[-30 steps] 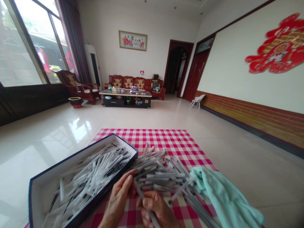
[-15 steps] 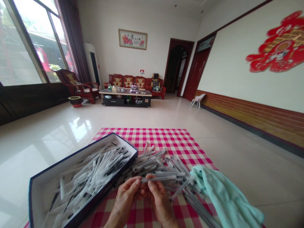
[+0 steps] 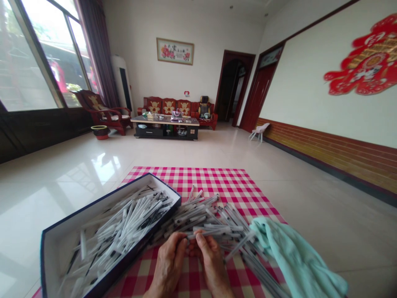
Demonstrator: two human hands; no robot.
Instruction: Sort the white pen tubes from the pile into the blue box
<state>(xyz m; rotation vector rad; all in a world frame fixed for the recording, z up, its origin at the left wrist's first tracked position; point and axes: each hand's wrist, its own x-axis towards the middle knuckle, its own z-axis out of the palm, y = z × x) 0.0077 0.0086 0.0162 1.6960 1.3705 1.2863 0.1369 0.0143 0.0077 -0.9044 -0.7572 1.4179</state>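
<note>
Close together in front of the pile, my left hand (image 3: 170, 260) and my right hand (image 3: 211, 260) are both closed, pinching a translucent white pen (image 3: 192, 237) between thumbs and fingers. The pen lies roughly level, and the fingers hide much of it. Just beyond them, a heap of similar pens (image 3: 194, 215) with dark ends spreads over the checked cloth. On my left stands a shallow dark-blue box (image 3: 49, 252) with a white inside. In it lie many loose pale tubes (image 3: 127, 223) and thin black pieces.
A pink-and-white checked cloth (image 3: 217, 178) covers the table. To the right of the pens lies a crumpled mint-green cloth (image 3: 297, 252). Farther off are a low coffee table (image 3: 166, 121), a wooden sofa (image 3: 149, 103), an armchair (image 3: 108, 111) and a small chair (image 3: 259, 131).
My left hand has turned, showing more of its back, and shifted slightly right. The pen stays between both hands. The whole view has moved a little.
</note>
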